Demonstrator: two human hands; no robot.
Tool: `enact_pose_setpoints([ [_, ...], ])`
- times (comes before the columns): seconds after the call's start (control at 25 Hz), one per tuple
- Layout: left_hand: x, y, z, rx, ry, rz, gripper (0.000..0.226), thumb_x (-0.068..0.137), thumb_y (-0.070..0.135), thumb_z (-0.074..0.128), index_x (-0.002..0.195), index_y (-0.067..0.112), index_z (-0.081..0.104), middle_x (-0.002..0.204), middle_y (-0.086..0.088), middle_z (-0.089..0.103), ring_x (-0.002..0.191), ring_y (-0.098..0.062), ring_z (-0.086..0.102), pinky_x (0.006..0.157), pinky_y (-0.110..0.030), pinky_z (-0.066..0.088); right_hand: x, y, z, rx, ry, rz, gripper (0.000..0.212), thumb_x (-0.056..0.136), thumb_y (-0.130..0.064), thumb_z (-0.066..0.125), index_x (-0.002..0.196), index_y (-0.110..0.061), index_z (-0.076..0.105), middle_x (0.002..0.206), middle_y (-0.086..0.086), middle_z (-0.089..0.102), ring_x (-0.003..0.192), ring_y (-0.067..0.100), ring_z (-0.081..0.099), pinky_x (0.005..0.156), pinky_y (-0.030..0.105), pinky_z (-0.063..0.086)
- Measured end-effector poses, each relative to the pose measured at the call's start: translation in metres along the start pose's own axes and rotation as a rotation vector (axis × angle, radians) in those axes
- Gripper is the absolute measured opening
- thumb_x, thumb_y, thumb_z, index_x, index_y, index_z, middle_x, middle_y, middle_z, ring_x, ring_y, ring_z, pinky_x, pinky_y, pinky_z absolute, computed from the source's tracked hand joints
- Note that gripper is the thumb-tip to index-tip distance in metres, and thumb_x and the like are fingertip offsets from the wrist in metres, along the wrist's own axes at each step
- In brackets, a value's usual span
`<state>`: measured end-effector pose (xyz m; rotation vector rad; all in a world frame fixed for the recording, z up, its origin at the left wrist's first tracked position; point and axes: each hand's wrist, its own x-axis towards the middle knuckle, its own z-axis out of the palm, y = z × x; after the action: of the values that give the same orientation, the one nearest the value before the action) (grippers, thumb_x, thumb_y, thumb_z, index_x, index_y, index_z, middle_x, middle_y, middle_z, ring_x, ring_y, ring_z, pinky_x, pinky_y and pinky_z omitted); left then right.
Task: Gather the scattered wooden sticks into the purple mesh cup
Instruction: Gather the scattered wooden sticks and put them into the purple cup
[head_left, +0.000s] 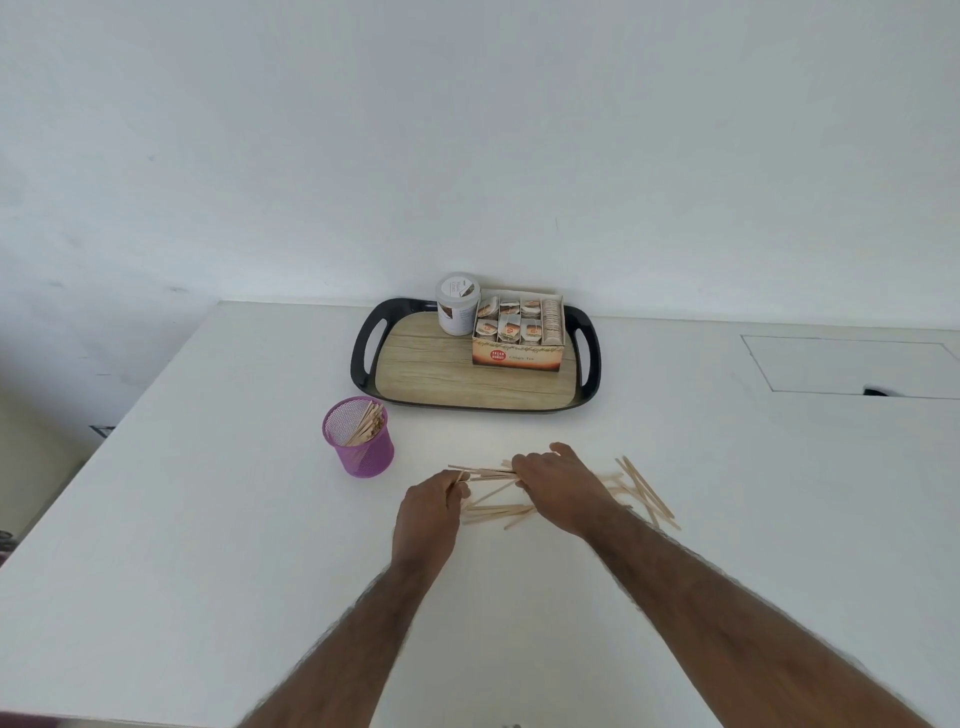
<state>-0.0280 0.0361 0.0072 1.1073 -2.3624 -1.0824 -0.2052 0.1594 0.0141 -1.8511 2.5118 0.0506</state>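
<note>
Pinching the left ends of a few wooden sticks (644, 488), my left hand (428, 512) has its fingers curled in with the thumb closed against them, knuckles turned up toward the camera. My right hand (558, 486) is just beside it, palm down, fingers bent over the middle of the same loose heap and gripping the near ends of the sticks that the left hand holds. Between the two hands a short span of those sticks shows, running roughly level. I cannot tell whether they are lifted or lie flat on the white table (208, 519).

More of the heap lies criss-crossed under and around my hands, some poking out below my right wrist, and several longer ones fan away to the right, slanting toward the near edge.

To the left and a little farther from me stands the purple mesh cup (358, 457), upright and well apart from the heap. A bundle of sticks (366, 423) leans against its right inner wall, tips above the rim.

Behind the cup, against the wall, is a black-rimmed tray (363, 353) with a wood-pattern floor. On its far side stand a white lidded jar (457, 304) and, touching it on the right, an open box of tea bags (517, 338).
</note>
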Motion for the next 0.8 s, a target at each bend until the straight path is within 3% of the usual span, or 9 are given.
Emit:
enact_pose_setpoints([
  [0.12, 0.003, 0.005, 0.002, 0.062, -0.026, 0.039, 0.027, 0.102, 0.014, 0.048, 0.108, 0.021, 0.073, 0.099, 0.010, 0.078, 0.086, -0.013, 0.070, 0.072, -0.029, 0.055, 0.007, -0.011, -0.005, -0.050, -0.008, -0.024, 0.019, 0.107, -0.017, 0.038, 0.121, -0.014, 0.051, 0.104, 0.003, 0.065, 0.094, 0.028, 0.063, 0.109, 0.044, 0.033],
  [0.24, 0.005, 0.006, 0.002, 0.007, 0.002, 0.042, 0.033, 0.104, 0.012, 0.047, 0.130, 0.019, 0.066, 0.107, 0.006, 0.078, 0.098, -0.013, 0.072, 0.080, -0.029, 0.056, 0.012, -0.015, -0.010, -0.022, -0.007, -0.014, 0.018, 0.100, -0.007, 0.041, 0.113, -0.016, 0.051, 0.097, 0.002, 0.064, 0.082, 0.028, 0.061, 0.087, 0.041, 0.040],
  [0.4, 0.002, 0.002, -0.001, -0.138, 0.025, -0.033, 0.045, 0.106, 0.018, 0.049, 0.151, 0.022, 0.047, 0.117, 0.002, 0.076, 0.107, -0.013, 0.070, 0.095, -0.029, 0.053, 0.010, -0.002, -0.011, 0.099, -0.011, 0.021, 0.011, 0.106, -0.016, 0.040, 0.110, -0.015, 0.050, 0.097, 0.004, 0.063, 0.075, 0.026, 0.051, 0.071, 0.037, 0.035],
  [0.56, 0.006, 0.005, 0.001, -0.254, 0.064, -0.122, 0.043, 0.105, 0.009, 0.045, 0.147, 0.018, 0.050, 0.131, 0.000, 0.068, 0.119, -0.014, 0.063, 0.096, -0.019, 0.043, 0.007, 0.010, -0.011, 0.184, -0.022, 0.048, 0.008, 0.107, -0.022, 0.041, 0.103, -0.017, 0.047, 0.088, 0.001, 0.055, 0.074, 0.022, 0.047, 0.065, 0.034, 0.032],
  [0.68, 0.006, 0.016, 0.004, -0.489, 0.114, -0.197, 0.037, 0.109, 0.017, 0.040, 0.143, 0.016, 0.054, 0.142, -0.002, 0.061, 0.129, -0.015, 0.055, 0.112, -0.029, 0.040, 0.003, 0.012, -0.010, 0.200, -0.032, 0.075, 0.009, 0.107, -0.021, 0.041, 0.100, -0.017, 0.045, 0.088, 0.002, 0.055, 0.074, 0.023, 0.047, 0.064, 0.035, 0.032],
  [0.8, 0.008, 0.035, 0.007, -0.813, 0.088, -0.274, 0.035, 0.111, 0.030, 0.036, 0.134, 0.015, 0.059, 0.135, -0.004, 0.064, 0.125, -0.020, 0.060, 0.108, -0.035, 0.044, 0.005, 0.002, -0.010, 0.213, -0.023, 0.063, 0.009, 0.106, -0.022, 0.042, 0.100, -0.017, 0.046, 0.088, 0.002, 0.055, 0.074, 0.025, 0.049, 0.064, 0.036, 0.033],
])
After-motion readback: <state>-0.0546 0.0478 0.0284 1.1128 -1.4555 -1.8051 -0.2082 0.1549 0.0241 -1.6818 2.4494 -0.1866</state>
